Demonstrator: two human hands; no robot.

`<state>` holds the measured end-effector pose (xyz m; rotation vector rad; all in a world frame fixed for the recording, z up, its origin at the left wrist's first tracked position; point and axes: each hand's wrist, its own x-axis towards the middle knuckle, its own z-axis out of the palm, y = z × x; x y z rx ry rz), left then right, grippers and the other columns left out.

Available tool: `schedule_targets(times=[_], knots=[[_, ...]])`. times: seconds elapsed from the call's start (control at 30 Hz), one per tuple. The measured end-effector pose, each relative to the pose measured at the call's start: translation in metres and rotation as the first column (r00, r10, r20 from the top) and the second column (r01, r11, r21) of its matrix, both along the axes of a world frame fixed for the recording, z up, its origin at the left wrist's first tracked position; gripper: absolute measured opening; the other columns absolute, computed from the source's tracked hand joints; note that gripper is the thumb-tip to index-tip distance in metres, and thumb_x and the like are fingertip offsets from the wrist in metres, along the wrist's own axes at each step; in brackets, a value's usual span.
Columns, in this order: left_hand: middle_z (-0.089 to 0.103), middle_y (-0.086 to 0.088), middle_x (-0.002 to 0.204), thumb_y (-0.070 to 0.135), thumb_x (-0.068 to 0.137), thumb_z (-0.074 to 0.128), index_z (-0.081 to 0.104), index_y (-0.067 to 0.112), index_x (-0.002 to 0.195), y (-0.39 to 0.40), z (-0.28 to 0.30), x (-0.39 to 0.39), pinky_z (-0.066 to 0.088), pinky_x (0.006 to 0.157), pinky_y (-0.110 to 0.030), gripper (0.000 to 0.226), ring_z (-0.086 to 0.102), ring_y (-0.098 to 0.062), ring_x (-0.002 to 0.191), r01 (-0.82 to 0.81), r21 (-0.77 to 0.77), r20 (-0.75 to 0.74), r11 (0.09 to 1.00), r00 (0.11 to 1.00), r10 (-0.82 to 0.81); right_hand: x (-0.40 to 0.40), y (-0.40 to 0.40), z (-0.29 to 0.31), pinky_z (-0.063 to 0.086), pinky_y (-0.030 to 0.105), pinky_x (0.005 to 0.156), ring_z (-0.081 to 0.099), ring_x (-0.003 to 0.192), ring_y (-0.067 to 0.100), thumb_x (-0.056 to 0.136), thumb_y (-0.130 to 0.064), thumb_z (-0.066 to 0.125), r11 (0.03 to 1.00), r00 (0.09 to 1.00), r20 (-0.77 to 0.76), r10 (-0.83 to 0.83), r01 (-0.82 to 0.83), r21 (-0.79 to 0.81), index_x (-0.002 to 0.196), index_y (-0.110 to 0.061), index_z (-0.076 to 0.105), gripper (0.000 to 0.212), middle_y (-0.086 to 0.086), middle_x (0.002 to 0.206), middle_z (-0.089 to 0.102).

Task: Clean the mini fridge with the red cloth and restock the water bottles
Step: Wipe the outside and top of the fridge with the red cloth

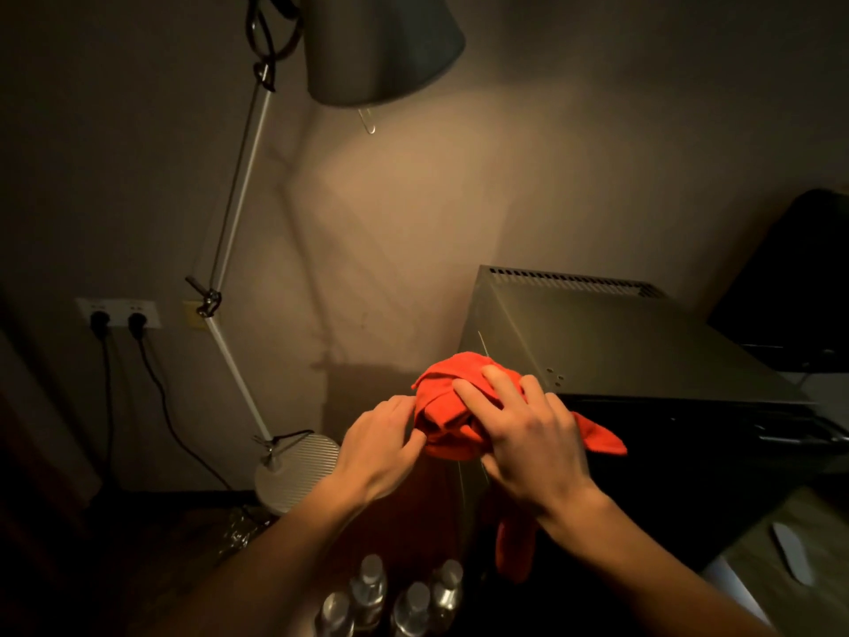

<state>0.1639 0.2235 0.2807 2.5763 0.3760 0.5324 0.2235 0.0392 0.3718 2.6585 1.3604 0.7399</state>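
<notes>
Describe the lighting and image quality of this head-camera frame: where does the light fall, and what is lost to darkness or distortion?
Head view: dim, warm light from the grey cone-shaded floor lamp pools on the beige wall; the bunched red cloth and both hands, left and right, are readable. The corners fall dark; the clear plastic water bottles at the bottom are murky and soft. Wide-angle bending skews the boxy grey mini fridge.

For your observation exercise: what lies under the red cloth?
The red cloth is bunched at the mini fridge's front top corner, held by the left hand and right hand. The surface beneath is covered, so its state is unseen.
</notes>
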Motion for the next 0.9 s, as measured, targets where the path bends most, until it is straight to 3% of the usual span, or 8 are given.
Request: schedule_targets(times=[0.1,0.23,0.4,0.57,0.67,0.73,0.8,0.9], knots=[[0.061,-0.002,0.107,0.034,0.089,0.050,0.055,0.020,0.107,0.003,0.000,0.008,0.043,0.080,-0.038,0.024,0.058,-0.027,0.099,-0.032,0.017,-0.019,0.999,0.999,0.032,0.003,0.009,-0.013,0.047,0.036,0.063,0.058,0.091,0.031,0.048,-0.033,0.085,0.999,0.999,-0.005,0.042,-0.042,-0.034,0.127,-0.032,0.058,0.083,0.005,0.126,0.059],[0.060,-0.003,0.105,0.030,0.088,0.052,0.053,0.019,0.105,0.004,-0.004,0.007,0.041,0.080,-0.039,0.020,0.056,-0.028,0.099,-0.013,0.000,-0.076,1.000,0.997,0.013,0.010,0.020,-0.025,0.046,0.035,0.060,0.058,0.086,0.030,0.052,-0.033,0.083,0.996,0.999,0.011,0.053,-0.053,-0.073,0.119,-0.031,0.061,0.071,0.004,0.118,0.062],[0.051,0.005,0.142,0.040,0.083,0.040,0.048,0.023,0.139,0.019,-0.023,0.004,0.036,0.105,-0.030,0.059,0.047,-0.015,0.129,0.051,-0.022,-0.068,0.998,0.996,-0.053,0.017,0.034,-0.045,0.041,0.037,0.063,0.056,0.082,0.033,0.056,-0.028,0.078,0.984,0.998,0.053,-0.022,0.031,-0.173,0.112,-0.029,0.063,0.058,0.006,0.114,0.063],[0.033,0.008,0.157,0.043,0.087,0.046,0.037,0.026,0.150,0.037,-0.044,0.004,0.023,0.113,-0.023,0.065,0.031,-0.009,0.142,0.217,0.043,-0.035,0.975,0.976,-0.215,0.039,0.039,-0.068,0.034,0.040,0.068,0.054,0.088,0.034,0.078,-0.023,0.055,0.928,0.965,0.238,-0.114,0.189,-0.321,0.097,-0.022,0.070,0.024,0.010,0.110,0.065],[0.016,0.009,0.162,0.046,0.093,0.046,0.025,0.026,0.155,0.045,-0.054,0.004,0.011,0.118,-0.025,0.068,0.017,-0.009,0.147,0.336,0.134,-0.069,0.932,0.941,-0.330,0.040,0.036,-0.082,0.038,0.043,0.068,0.055,0.093,0.037,0.081,-0.017,0.033,0.877,0.953,0.279,-0.117,0.231,-0.421,0.086,-0.016,0.071,0.038,0.013,0.107,0.065],[0.007,0.009,0.164,0.048,0.094,0.044,0.018,0.027,0.156,0.048,-0.061,0.008,0.002,0.119,-0.027,0.070,0.008,-0.010,0.149,0.377,0.179,-0.084,0.909,0.926,-0.367,0.036,0.033,-0.092,0.043,0.048,0.076,0.056,0.100,0.042,0.082,-0.015,0.036,0.838,0.934,0.334,-0.125,0.280,-0.469,0.090,-0.014,0.073,0.037,0.016,0.114,0.064],[0.000,0.010,0.164,0.048,0.095,0.042,0.013,0.027,0.157,0.049,-0.072,0.012,-0.003,0.119,-0.029,0.072,0.001,-0.009,0.150,0.403,0.188,-0.088,0.896,0.915,-0.393,0.030,0.034,-0.099,0.041,0.053,0.086,0.054,0.110,0.044,0.081,-0.019,0.058,0.772,0.919,0.360,-0.160,0.344,-0.534,0.101,-0.016,0.072,0.025,0.016,0.125,0.061],[-0.003,0.009,0.164,0.048,0.096,0.040,0.009,0.027,0.157,0.044,-0.086,0.021,-0.006,0.119,-0.031,0.072,-0.004,-0.009,0.150,0.416,0.190,-0.062,0.889,0.909,-0.412,0.025,0.034,-0.108,0.031,0.059,0.099,0.040,0.128,0.048,0.086,-0.023,0.064,0.707,0.920,0.325,-0.218,0.378,-0.597,0.127,-0.018,0.060,0.042,0.017,0.147,0.042]])
